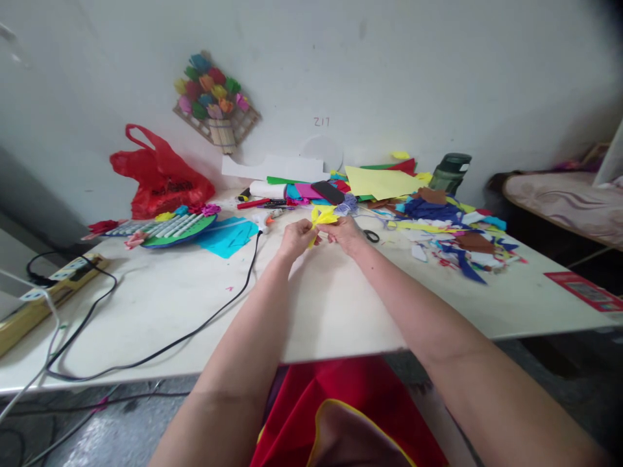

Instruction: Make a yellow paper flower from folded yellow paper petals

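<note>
Over the middle of the white table point(335, 305), both my hands meet at a yellow crepe paper flower point(323, 215). My left hand point(298, 239) pinches it from the left, low near its base. From the right, the fingers of my right hand point(346, 233) are closed on its edge. The petals spread upward between the two hands; the fingertips partly hide the lower end. A small bundle of grey-purple yarn point(347, 205) lies just behind my right hand. To the right of that hand is a black ring-shaped roll point(371, 236).
A glue gun point(263, 222) trails a black cord across the table's left side to a power strip point(63, 279). Paper scraps point(467, 240) cover the right, before a green bottle point(450, 172). A red bag point(165, 181) and a decorated green piece point(182, 230) stand left.
</note>
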Demonstrator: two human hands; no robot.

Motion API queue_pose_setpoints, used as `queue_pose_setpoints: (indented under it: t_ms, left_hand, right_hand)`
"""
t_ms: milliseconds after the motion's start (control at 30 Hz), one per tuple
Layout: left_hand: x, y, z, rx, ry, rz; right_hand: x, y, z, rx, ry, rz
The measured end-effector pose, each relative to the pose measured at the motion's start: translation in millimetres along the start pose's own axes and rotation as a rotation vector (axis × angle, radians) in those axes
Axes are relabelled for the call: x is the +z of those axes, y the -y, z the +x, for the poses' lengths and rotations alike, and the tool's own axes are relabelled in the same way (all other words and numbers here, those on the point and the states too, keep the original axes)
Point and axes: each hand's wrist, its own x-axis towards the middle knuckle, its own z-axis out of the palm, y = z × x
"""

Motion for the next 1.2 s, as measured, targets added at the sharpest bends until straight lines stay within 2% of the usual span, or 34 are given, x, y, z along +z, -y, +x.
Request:
queue_pose_setpoints:
  t_ms: [267, 533, 667, 800, 900, 967, 1100, 1200]
  left_hand:
    - [-0.4, -5, 2, 0.146, -0.051, 0.325]
    - [-0.3, -3, 2, 0.074, -0.034, 0.318]
    - [-2.7, -4, 2, 0.049, -0.043, 0.503]
    - [-2.7, -5, -1, 0.056, -0.055, 0.76]
    - [-0.8, -4, -3, 0.074, -0.054, 0.906]
    - [0.2, -3, -4, 0.083, -0.039, 0.954]
    - [0.5, -3, -6, 0.096, -0.021, 0.984]
    - [0.3, -3, -6, 0.121, -0.016, 0.992]
  right_hand:
    - [-2, -2, 2, 0.044, 0.078, 0.054]
    - [-2, -2, 2, 0.001, 0.039, -0.105]
    - [-6, 0, 0, -0.025, 0.051, -0.192]
    - [-11, 4, 2, -0.16, 0.067, -0.416]
    - [-13, 3, 3, -0.318, 0.015, -0.683]
    - [-14, 2, 4, -0.418, -0.003, -0.864]
    - [-16, 2, 2, -0.604, 0.044, -1.132]
    - [-15, 9, -2, -0.618, 0.098, -1.285]
